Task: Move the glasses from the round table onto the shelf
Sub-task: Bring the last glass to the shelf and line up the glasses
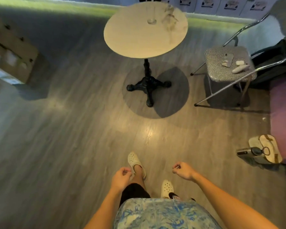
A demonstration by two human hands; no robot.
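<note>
Head view: both hands' fingers curled loosely, holding nothing; glass (151, 20) upright on round table (132, 38).

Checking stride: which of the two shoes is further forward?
The left shoe, ahead near the left hand; the right shoe sits back by the shirt hem.

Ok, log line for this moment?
phase: approach | hands: left and right empty, loosely curled | glass: on round table | shelf: unseen

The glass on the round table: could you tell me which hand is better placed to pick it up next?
Probably the right hand: the glass stands right of the round table's centre. Both it and the left hand are empty and far off.
</note>
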